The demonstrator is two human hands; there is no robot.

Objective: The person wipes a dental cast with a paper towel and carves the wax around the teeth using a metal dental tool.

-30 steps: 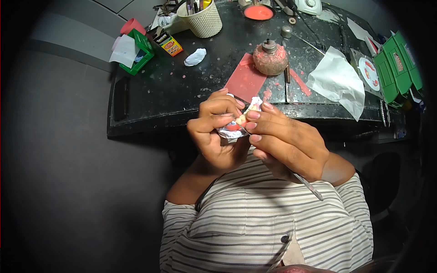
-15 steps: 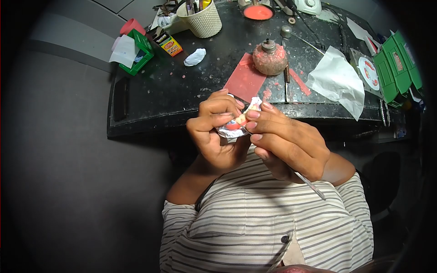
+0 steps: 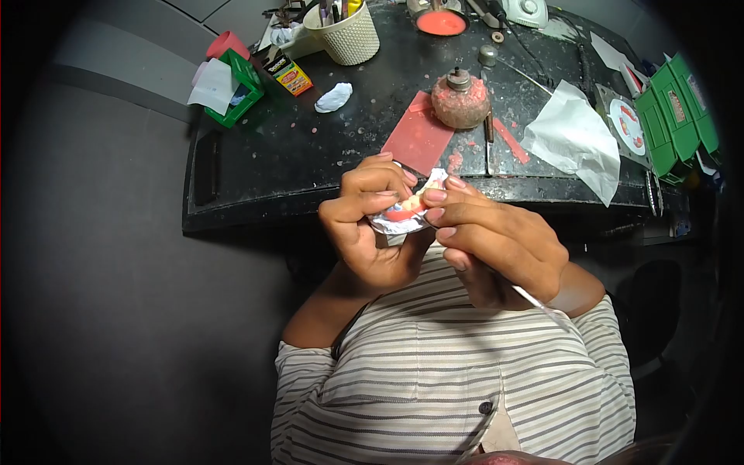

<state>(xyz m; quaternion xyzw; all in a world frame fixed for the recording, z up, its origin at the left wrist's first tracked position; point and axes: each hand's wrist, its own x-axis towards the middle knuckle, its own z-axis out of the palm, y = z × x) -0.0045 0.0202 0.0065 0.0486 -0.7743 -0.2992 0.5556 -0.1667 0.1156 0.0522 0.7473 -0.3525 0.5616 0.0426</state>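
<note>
My left hand [image 3: 364,221] is closed around a white plaster dental cast [image 3: 397,227], held up just off the bench's front edge. Pink wax [image 3: 403,215] and cream-coloured teeth [image 3: 412,203] sit along the cast, with a small blue patch beside them. My right hand [image 3: 508,240] grips a slim metal dental carver [image 3: 535,299], whose rear end sticks out below the palm. Its working tip is hidden behind the fingers. The right fingertips touch the cast's right side.
On the dark bench [image 3: 279,170] lie a pink wax sheet [image 3: 418,138], a spirit lamp [image 3: 461,107], a wooden-handled knife [image 3: 489,139] and crumpled white paper [image 3: 575,136]. Farther out stand a white tool basket [image 3: 350,40], a pink-filled bowl [image 3: 442,23] and green boxes [image 3: 676,112].
My right hand has shifted slightly to the right, and the carver's rear end has swung up and right. The left hand and cast are nearly still.
</note>
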